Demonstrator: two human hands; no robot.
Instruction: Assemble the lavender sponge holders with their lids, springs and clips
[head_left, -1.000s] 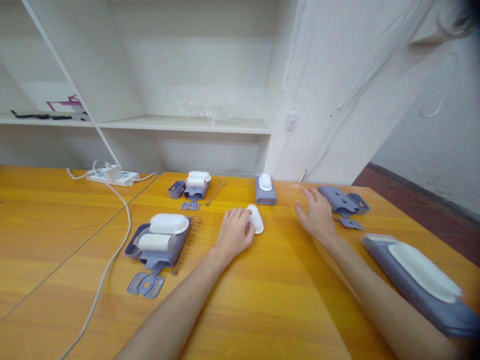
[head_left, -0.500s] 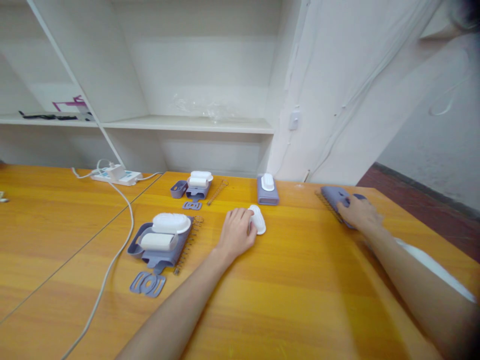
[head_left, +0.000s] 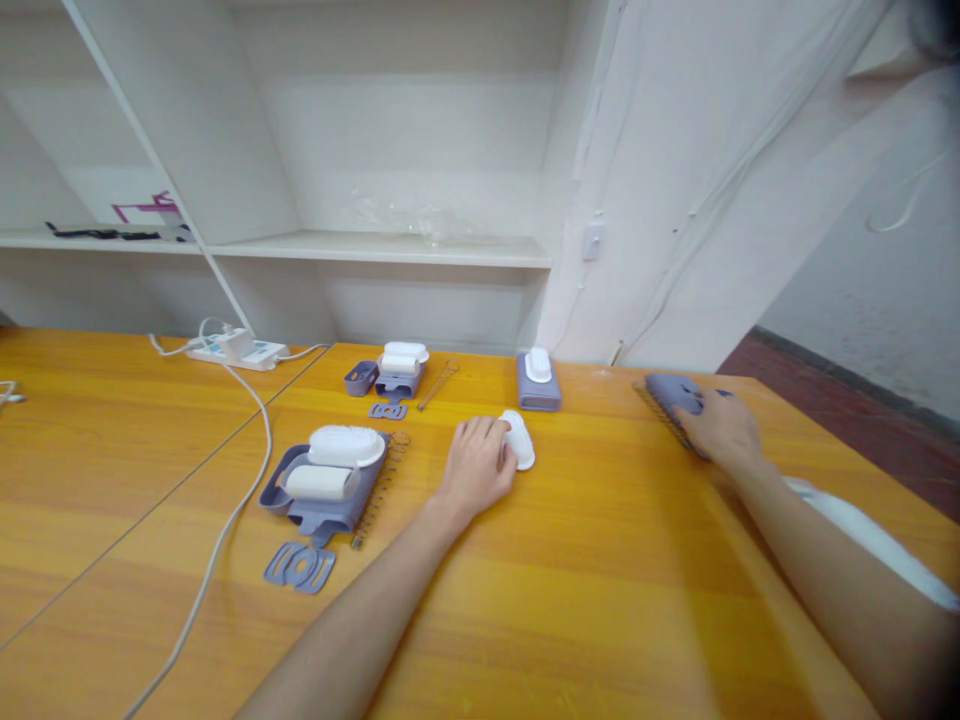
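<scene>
My left hand (head_left: 478,465) is closed on the near left side of a white oval plastic piece with a ribbed rim (head_left: 519,442), which lies on the table. Over at the right, my right hand (head_left: 724,430) rests with bent fingers on a grey-purple plastic housing (head_left: 671,388); the palm hides part of it. A coil spring (head_left: 660,412) runs along the housing's left edge. Beyond my left hand stands another grey-purple housing (head_left: 538,397) with a white oval piece (head_left: 538,365) on top.
Left of my left arm lies a grey-purple housing (head_left: 346,512) with white parts, a long spring (head_left: 381,490) and a flat slotted plate (head_left: 300,567). A similar set (head_left: 397,385) sits farther back. A white cable (head_left: 225,530) runs from a power strip (head_left: 236,350). Shelves stand behind.
My right hand has shifted slightly over the grey-purple housing. My left hand stays on the white oval piece. The whole view has moved a little.
</scene>
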